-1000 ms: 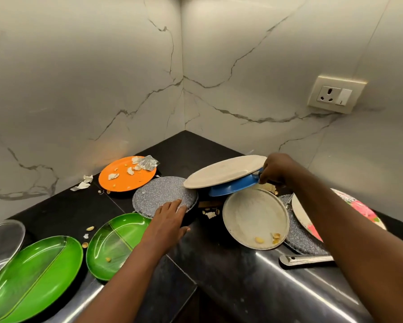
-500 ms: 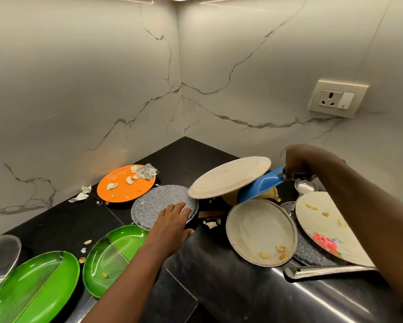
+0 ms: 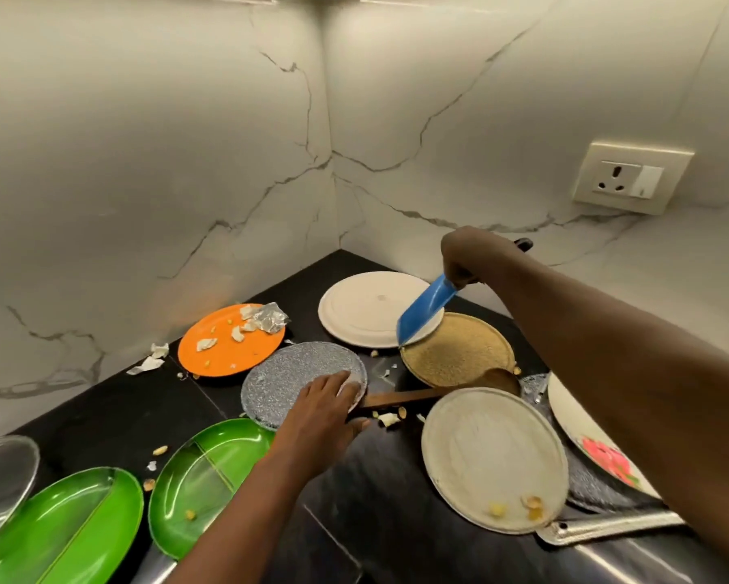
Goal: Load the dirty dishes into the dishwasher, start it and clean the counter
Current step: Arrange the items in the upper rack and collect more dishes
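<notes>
- We take the speckled grey plate (image 3: 295, 383) on the black desk (image 3: 114, 408) as our landmark.
- Our left hand (image 3: 323, 408) rests on the near right rim of that plate, fingers (image 3: 333, 381) straight and close together, lying flat on it.
- Behind and right of it, our right hand (image 3: 466, 257) grips the upper rim of a blue plate (image 3: 424, 309), fingers curled round the edge; the plate hangs steeply tilted, its low edge at the seam between a white plate (image 3: 365, 309) and a gold textured plate (image 3: 459, 351).
- Behind and left of the landmark sits an orange plate (image 3: 228, 345) carrying crumpled foil (image 3: 270, 317) and scraps.
- A wooden handle (image 3: 405, 398) runs rightward from the landmark's right edge.
- Right and nearer to us lies a beige plate (image 3: 491, 457) with a few food bits, partly over a metal handle (image 3: 611, 526).
- Further right, a floral plate (image 3: 598, 448) shows under our right arm.
- Left and nearer to us lie 2 green divided plates (image 3: 202, 478), and a clear glass dish (image 3: 0, 469) at the picture's edge.
</notes>
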Tool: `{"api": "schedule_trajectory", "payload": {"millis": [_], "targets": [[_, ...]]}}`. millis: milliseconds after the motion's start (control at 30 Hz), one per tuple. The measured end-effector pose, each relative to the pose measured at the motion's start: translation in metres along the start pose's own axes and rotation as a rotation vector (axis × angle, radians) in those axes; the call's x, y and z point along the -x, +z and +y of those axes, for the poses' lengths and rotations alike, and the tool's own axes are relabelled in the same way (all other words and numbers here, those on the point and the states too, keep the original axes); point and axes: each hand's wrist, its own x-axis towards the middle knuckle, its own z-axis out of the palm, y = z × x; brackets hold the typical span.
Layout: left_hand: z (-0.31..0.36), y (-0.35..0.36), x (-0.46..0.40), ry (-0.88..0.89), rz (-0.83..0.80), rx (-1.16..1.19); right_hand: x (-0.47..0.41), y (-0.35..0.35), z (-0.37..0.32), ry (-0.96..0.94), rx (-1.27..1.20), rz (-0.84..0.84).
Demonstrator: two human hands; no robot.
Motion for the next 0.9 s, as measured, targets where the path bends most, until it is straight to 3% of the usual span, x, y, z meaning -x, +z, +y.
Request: {"api": "schedule_trajectory", "payload": {"millis": [133,267,533,900], "targets": [[-0.018,-0.001,0.014,-0.063,0.008,-0.012,-0.001,0.014,-0.007,-0.017,-0.145,0.053],[-0.027,0.004,0.040,-0.084,-0.004,-0.049,0.020,0.064,-0.009,0.000,-0.482,0.153],[-0.007,0.003,0.108,-0.026,-0.003,-0.058,0.171,0.174,-0.030,0.099,-0.933,0.450],[0.086,0.023,0.253,0.067,-0.053,0.149,0.423,0.270,-0.024,0.167,-1.025,0.674]]}}
